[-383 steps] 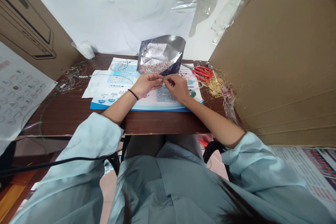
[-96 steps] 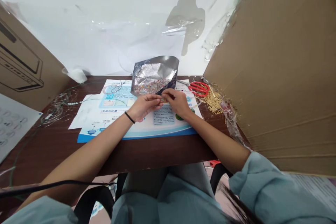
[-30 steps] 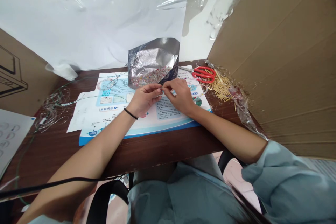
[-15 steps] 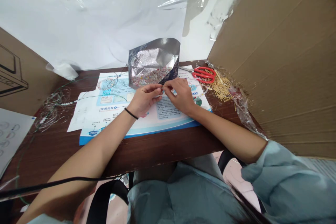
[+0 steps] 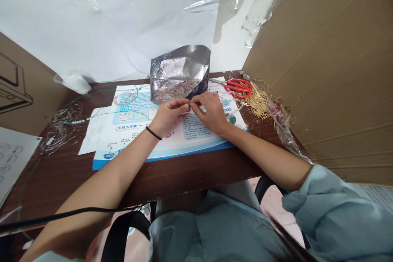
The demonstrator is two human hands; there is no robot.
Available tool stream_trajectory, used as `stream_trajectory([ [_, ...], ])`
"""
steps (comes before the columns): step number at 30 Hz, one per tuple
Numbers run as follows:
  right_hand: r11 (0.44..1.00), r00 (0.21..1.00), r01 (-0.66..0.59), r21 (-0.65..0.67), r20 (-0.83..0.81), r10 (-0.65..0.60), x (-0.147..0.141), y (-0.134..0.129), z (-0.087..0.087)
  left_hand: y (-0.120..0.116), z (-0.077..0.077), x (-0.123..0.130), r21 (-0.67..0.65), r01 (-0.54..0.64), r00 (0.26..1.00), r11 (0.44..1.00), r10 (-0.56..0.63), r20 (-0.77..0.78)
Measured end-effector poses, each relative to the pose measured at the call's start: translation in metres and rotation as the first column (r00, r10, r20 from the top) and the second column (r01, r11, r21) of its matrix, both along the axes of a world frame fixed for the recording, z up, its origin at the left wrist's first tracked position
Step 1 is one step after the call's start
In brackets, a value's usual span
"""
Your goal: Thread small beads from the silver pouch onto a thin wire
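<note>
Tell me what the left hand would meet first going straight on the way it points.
The left hand would likely meet the right hand first; their fingertips look all but touching, though depth is unclear.

Here's the dark wood tabletop (image 5: 196, 176), with a white wall (image 5: 123, 20) straight behind it, glossy film catching bright glints of light and a grey shadow up on the right. Brown cardboard panels (image 5: 331, 90) flank both sides. Down below, there's pinkish floor (image 5: 281, 213), and what looks like a black chair arm (image 5: 118, 233), though it's partly hidden.
</note>
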State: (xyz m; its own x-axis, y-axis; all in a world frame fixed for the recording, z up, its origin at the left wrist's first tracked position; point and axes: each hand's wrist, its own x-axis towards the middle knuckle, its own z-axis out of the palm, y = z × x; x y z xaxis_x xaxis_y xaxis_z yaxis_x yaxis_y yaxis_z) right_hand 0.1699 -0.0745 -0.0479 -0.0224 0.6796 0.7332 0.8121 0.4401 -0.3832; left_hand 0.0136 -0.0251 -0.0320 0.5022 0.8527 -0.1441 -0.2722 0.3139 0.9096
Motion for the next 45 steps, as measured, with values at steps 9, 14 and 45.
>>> stream_trajectory([
  [9, 0.999, 0.999, -0.039, 0.031, -0.024, 0.040, 0.000, 0.000, 0.001, -0.001, 0.001, 0.000, 0.002, 0.007, 1.000, 1.000, -0.007, -0.004],
  [14, 0.999, 0.999, -0.046, -0.005, -0.026, 0.046, 0.001, -0.001, 0.002, -0.002, 0.002, 0.000, -0.001, 0.006, 1.000, 1.000, -0.006, -0.029],
  [45, 0.980, 0.984, -0.172, -0.100, -0.072, 0.165, 0.003, 0.001, 0.003, -0.009, 0.014, -0.003, 0.346, 0.041, 0.886, 0.937, 0.126, -0.447],
])
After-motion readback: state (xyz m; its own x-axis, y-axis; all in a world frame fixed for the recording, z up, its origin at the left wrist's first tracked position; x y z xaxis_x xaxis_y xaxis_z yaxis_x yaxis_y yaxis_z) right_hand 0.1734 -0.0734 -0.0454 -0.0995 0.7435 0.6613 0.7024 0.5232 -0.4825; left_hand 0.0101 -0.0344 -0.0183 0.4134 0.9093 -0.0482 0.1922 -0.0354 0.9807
